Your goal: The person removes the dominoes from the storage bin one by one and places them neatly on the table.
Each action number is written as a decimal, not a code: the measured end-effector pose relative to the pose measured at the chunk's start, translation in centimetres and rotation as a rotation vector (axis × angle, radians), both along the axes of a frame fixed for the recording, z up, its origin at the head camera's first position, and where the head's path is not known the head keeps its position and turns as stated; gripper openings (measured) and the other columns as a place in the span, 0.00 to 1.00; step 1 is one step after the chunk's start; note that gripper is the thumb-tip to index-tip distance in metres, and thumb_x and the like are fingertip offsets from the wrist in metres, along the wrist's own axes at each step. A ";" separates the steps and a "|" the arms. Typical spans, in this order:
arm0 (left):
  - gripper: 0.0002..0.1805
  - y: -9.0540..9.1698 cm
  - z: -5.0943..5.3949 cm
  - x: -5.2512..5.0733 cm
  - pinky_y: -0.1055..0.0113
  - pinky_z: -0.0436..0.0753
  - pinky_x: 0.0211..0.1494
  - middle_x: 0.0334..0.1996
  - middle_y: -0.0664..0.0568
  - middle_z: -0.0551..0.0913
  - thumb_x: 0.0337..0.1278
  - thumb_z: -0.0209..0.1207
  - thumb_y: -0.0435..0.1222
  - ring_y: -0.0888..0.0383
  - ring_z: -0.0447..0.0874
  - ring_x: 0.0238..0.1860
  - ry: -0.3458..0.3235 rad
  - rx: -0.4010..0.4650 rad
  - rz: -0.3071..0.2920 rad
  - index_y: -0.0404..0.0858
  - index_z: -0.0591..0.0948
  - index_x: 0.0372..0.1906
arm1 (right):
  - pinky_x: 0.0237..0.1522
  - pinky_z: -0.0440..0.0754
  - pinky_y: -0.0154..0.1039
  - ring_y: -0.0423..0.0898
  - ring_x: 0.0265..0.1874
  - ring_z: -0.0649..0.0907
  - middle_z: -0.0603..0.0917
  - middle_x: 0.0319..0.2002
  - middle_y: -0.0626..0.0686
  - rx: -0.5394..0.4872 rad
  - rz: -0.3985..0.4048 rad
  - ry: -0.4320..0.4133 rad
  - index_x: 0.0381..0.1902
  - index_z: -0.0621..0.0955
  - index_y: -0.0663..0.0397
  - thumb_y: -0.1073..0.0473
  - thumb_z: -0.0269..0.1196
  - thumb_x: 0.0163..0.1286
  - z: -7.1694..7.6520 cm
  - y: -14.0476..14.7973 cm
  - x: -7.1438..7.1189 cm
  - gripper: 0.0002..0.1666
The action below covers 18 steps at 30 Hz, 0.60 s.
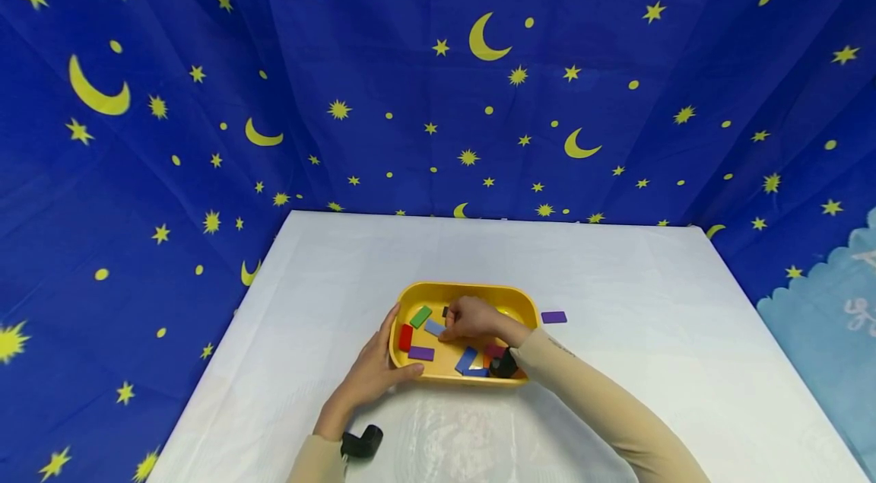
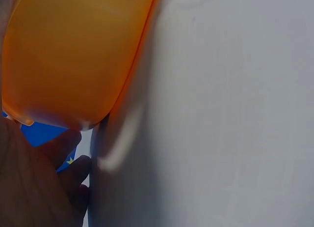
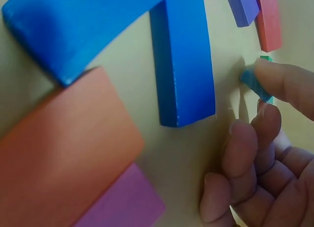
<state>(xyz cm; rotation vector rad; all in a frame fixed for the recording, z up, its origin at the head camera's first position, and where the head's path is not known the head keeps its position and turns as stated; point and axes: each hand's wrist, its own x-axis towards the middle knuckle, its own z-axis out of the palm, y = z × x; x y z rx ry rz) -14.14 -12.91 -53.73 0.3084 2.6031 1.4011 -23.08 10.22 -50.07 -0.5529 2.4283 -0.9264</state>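
Right hand (image 1: 472, 317) over the floor of a yellow, round-cornered tray (image 1: 465, 287) with smooth, glossy walls. Its grip pinches a light-blue rectangular block (image 1: 434, 328) between thumb and index finger, inside the tray, left of centre. Left hand (image 1: 375, 370) at the tray's left end: grip spread, thumb along the near rim, fingers against the outer wall.

Near the pinched piece: a flat green oblong block (image 1: 420, 316), a red oblong block (image 1: 406, 337), a purple oblong block (image 1: 420, 353). Near side holds two deep-blue blocks (image 1: 467, 359), angled to each other, flat-faced and crisp-edged; an orange block (image 3: 68, 143) and a pinkish-purple block (image 3: 122, 202) beside them.

Outside, right of the tray, a lone purple rectangular block (image 1: 553, 317) lies on the tabletop (image 1: 328, 262), white-covered, faintly creased. Behind hangs softly folded blue fabric (image 1: 383, 42), printed with yellow moons and stars.
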 end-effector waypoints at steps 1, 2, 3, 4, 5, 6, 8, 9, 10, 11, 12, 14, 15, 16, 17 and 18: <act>0.58 0.0 0.0 0.0 0.34 0.56 0.62 0.70 0.42 0.57 0.44 0.67 0.58 0.39 0.57 0.67 0.001 0.000 0.000 0.65 0.41 0.74 | 0.24 0.69 0.32 0.42 0.18 0.73 0.73 0.17 0.46 0.000 0.002 0.002 0.21 0.78 0.53 0.53 0.72 0.56 0.0 0.0 0.0 0.15; 0.58 0.0 0.0 0.0 0.34 0.56 0.62 0.70 0.42 0.58 0.44 0.67 0.58 0.39 0.57 0.67 0.002 0.002 0.000 0.65 0.41 0.74 | 0.23 0.68 0.32 0.42 0.18 0.73 0.73 0.17 0.46 0.000 0.004 0.002 0.21 0.78 0.53 0.53 0.72 0.56 0.0 0.0 0.1 0.15; 0.58 0.0 0.0 0.0 0.34 0.56 0.62 0.70 0.42 0.58 0.44 0.67 0.58 0.39 0.57 0.67 0.003 0.002 0.000 0.65 0.41 0.74 | 0.23 0.68 0.32 0.42 0.18 0.73 0.73 0.17 0.46 -0.001 0.006 0.003 0.21 0.78 0.54 0.53 0.72 0.56 0.0 0.0 0.1 0.15; 0.58 0.0 0.0 0.0 0.35 0.56 0.62 0.70 0.42 0.58 0.44 0.67 0.58 0.39 0.57 0.66 0.005 0.000 0.000 0.65 0.41 0.74 | 0.23 0.68 0.32 0.41 0.18 0.72 0.73 0.17 0.45 0.004 0.007 -0.001 0.21 0.78 0.53 0.53 0.72 0.56 0.1 0.0 0.1 0.15; 0.58 0.0 0.0 0.0 0.35 0.56 0.62 0.70 0.42 0.58 0.44 0.67 0.58 0.39 0.58 0.66 0.006 0.000 0.000 0.65 0.41 0.74 | 0.23 0.68 0.32 0.41 0.18 0.72 0.74 0.17 0.45 0.007 0.008 0.000 0.21 0.79 0.53 0.53 0.72 0.56 0.1 0.0 0.1 0.15; 0.58 0.0 0.0 0.0 0.35 0.56 0.62 0.70 0.42 0.58 0.44 0.67 0.58 0.39 0.58 0.66 0.008 -0.001 0.000 0.65 0.41 0.74 | 0.23 0.68 0.31 0.41 0.18 0.72 0.74 0.17 0.45 0.011 0.010 0.002 0.20 0.79 0.53 0.53 0.72 0.56 0.1 0.0 0.1 0.15; 0.58 0.0 0.0 0.0 0.35 0.57 0.62 0.70 0.42 0.58 0.44 0.67 0.58 0.39 0.58 0.66 0.011 -0.002 -0.001 0.65 0.41 0.74 | 0.23 0.68 0.31 0.41 0.18 0.72 0.74 0.17 0.45 0.016 0.011 -0.004 0.20 0.79 0.53 0.52 0.71 0.57 0.1 0.0 0.0 0.15; 0.58 0.0 0.0 0.0 0.35 0.57 0.62 0.70 0.42 0.58 0.44 0.67 0.58 0.39 0.58 0.66 0.012 -0.004 -0.002 0.65 0.41 0.74 | 0.23 0.67 0.31 0.41 0.18 0.72 0.74 0.17 0.45 0.017 0.012 -0.001 0.20 0.79 0.53 0.52 0.71 0.57 0.1 0.0 0.0 0.15; 0.58 0.0 0.0 0.0 0.35 0.57 0.62 0.69 0.41 0.59 0.44 0.67 0.58 0.39 0.58 0.66 0.014 -0.005 -0.002 0.65 0.41 0.74 | 0.23 0.68 0.32 0.41 0.18 0.72 0.74 0.17 0.45 0.021 0.012 -0.001 0.20 0.79 0.52 0.52 0.71 0.57 0.1 0.0 0.0 0.15; 0.58 0.0 0.0 0.0 0.35 0.57 0.62 0.69 0.41 0.59 0.44 0.67 0.58 0.39 0.58 0.66 0.016 -0.006 -0.003 0.65 0.41 0.74 | 0.23 0.68 0.32 0.41 0.19 0.73 0.74 0.17 0.46 0.022 0.010 -0.002 0.20 0.79 0.52 0.51 0.71 0.57 0.1 0.0 -0.1 0.15; 0.58 0.0 0.0 0.0 0.35 0.57 0.62 0.69 0.41 0.59 0.44 0.67 0.58 0.39 0.58 0.66 0.019 -0.007 -0.003 0.65 0.41 0.74 | 0.24 0.68 0.32 0.42 0.19 0.73 0.74 0.17 0.46 0.020 0.006 -0.009 0.20 0.79 0.52 0.51 0.71 0.57 0.1 0.0 -0.1 0.15; 0.58 0.0 0.0 0.1 0.35 0.57 0.62 0.70 0.41 0.58 0.44 0.67 0.58 0.39 0.58 0.66 0.022 -0.010 -0.003 0.64 0.41 0.74 | 0.24 0.68 0.33 0.42 0.19 0.74 0.74 0.17 0.46 0.008 0.003 -0.009 0.20 0.79 0.51 0.50 0.70 0.58 0.1 0.0 -0.2 0.15; 0.58 0.0 0.1 0.1 0.35 0.57 0.62 0.70 0.41 0.58 0.44 0.67 0.58 0.39 0.58 0.66 0.024 -0.012 -0.004 0.64 0.41 0.74 | 0.24 0.68 0.33 0.42 0.19 0.74 0.74 0.16 0.46 -0.002 0.004 -0.007 0.20 0.79 0.51 0.50 0.70 0.58 0.1 0.1 -0.3 0.15; 0.58 0.0 0.1 0.1 0.36 0.57 0.62 0.70 0.41 0.58 0.44 0.67 0.58 0.39 0.58 0.66 0.026 -0.013 -0.004 0.64 0.41 0.74 | 0.23 0.68 0.33 0.42 0.18 0.74 0.74 0.16 0.46 -0.013 0.006 -0.002 0.21 0.79 0.51 0.51 0.70 0.58 0.2 0.1 -0.3 0.15; 0.58 0.0 0.1 0.1 0.36 0.57 0.62 0.70 0.41 0.57 0.44 0.67 0.58 0.39 0.58 0.66 0.027 -0.015 -0.005 0.64 0.41 0.74 | 0.23 0.68 0.33 0.42 0.18 0.74 0.74 0.16 0.46 -0.028 0.010 0.009 0.21 0.79 0.52 0.51 0.70 0.58 0.3 0.2 -0.3 0.15; 0.58 0.0 0.1 0.1 0.36 0.57 0.62 0.70 0.41 0.57 0.44 0.67 0.58 0.39 0.57 0.66 0.028 -0.017 -0.005 0.64 0.41 0.74 | 0.23 0.68 0.32 0.41 0.18 0.73 0.74 0.16 0.45 -0.038 0.013 0.027 0.21 0.79 0.52 0.52 0.70 0.58 0.4 0.2 -0.3 0.14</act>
